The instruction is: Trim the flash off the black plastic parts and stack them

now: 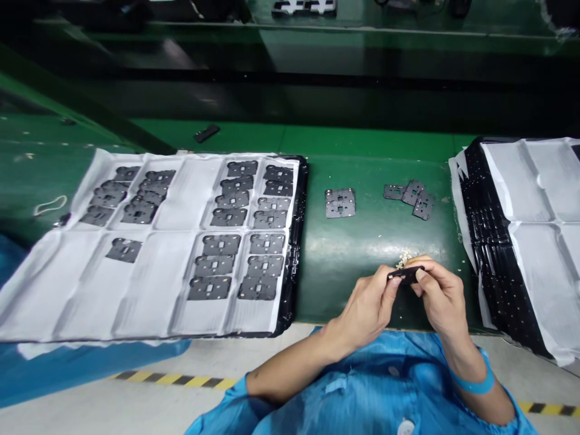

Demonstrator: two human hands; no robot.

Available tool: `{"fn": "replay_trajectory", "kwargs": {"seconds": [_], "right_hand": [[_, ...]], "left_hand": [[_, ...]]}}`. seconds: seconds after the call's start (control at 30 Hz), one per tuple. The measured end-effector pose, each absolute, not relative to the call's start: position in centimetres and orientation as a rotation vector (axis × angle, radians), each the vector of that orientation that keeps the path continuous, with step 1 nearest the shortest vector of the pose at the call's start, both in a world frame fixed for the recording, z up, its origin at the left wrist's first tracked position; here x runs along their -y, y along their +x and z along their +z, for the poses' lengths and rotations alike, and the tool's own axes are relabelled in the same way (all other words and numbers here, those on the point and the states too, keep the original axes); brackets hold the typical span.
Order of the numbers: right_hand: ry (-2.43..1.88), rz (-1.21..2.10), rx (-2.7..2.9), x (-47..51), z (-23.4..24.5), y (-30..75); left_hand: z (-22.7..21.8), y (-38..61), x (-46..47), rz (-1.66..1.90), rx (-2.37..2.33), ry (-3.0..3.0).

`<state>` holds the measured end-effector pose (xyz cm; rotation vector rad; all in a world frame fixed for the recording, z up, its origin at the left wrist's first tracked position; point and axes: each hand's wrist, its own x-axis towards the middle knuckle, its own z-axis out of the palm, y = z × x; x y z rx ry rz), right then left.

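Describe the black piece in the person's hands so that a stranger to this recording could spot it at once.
Start with the green tabletop between the two white-lined trays. Towards its near edge, the left hand and right hand meet by a small heap of pale bits. The black piece is pinched between the two, which sets it apart from the dark plates lying on the tabletop.

White-lined black compartment trays (140, 296): two in sight. Flat dark-grey rectangular plates (334, 209): two mid green desk (317, 266), three overlapping farther right, fourteen in left tray's two right-hand columns; leftmost overlapped, uncountable. Thin black part (410, 275), held: one.
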<state>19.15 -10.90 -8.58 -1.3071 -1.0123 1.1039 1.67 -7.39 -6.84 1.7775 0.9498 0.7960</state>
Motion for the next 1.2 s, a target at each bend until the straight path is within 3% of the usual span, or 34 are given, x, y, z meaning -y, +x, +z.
{"fn": "replay_trajectory", "kwargs": {"seconds": [0.3,0.8,1.2], "right_hand": [[-1.261,1.166,1.047,11.0,-8.5,19.6],[-1.408,0.812,1.42,12.1,-6.9,19.1],[-1.42,0.85,1.364,12.1,-7.1,19.0]], "left_hand": [[-6.8,1.6,7.1,0.767,-0.928,1.753],[-6.8,0.9,6.5,0.817,-0.93,1.43],[-6.5,0.7,6.1,0.746,-0.933,1.484]]}}
